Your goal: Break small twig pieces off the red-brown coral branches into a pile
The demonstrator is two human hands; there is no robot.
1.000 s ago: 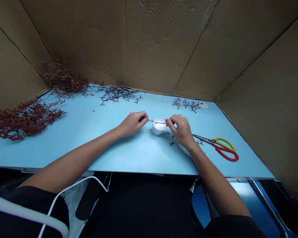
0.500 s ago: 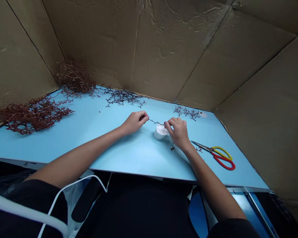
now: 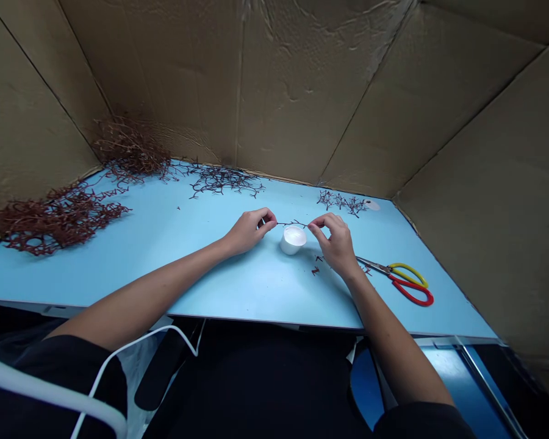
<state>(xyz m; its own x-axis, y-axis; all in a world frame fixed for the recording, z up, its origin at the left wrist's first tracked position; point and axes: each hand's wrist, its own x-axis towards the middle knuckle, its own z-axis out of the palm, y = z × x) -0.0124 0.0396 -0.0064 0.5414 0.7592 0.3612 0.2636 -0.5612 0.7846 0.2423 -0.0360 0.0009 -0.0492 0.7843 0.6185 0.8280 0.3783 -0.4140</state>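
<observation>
Twig (image 3: 297, 222) above or just beyond the white cup (image 3: 292, 246): we pinched its ends, one in the left hand (image 3: 252, 230), one in the right hand (image 3: 337, 239). We judged this a holding step; the next move called for light, even control.

You are working in what is looking like a workshop or craft corner; exactly which, the view is not settling. Brown cardboard panels (image 3: 283, 91) are walling in your pale blue tabletop (image 3: 238, 289) at the back and both sides, forming a plain booth. Materials and tools are pointing to handwork: tangled reddish-brown twiggy strands (image 3: 66, 222) are lying at your left, darker sprigs (image 3: 224, 178) are spreading along the back, scissors (image 3: 384, 269) with red and yellow handles are resting at your right, and a small white cup (image 3: 293, 245) is standing in the middle.
</observation>
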